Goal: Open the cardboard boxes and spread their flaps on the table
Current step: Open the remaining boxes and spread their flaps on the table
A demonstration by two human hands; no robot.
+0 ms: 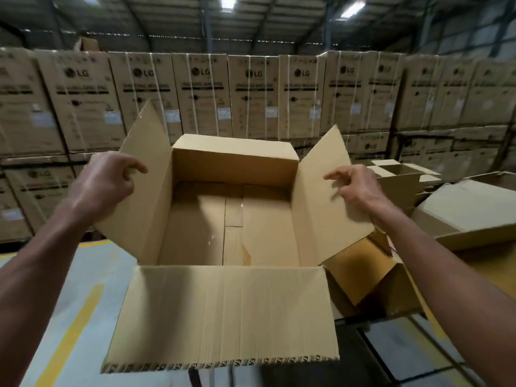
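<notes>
At the fingertips first: the left hand (103, 182) looks like it pinches the outer edge of the left flap (145, 174), fingers curled, though motion blur makes the contact hard to call. The right hand (354, 185) has loosely curled fingers touching the face of the right flap (332, 196), and I can't tell if it really grips. Both flaps stand tilted outward, the near flap (223, 314) already lies flat toward the person, and the far flap (234, 148) is up. The box (231, 219) sits open and looks empty.

Risks as I see them: pushing the right flap down will likely hit the smaller box (371, 272) touching that side. An empty box is light, so uneven pressure from the 2 hands could slide or tip it.
</notes>
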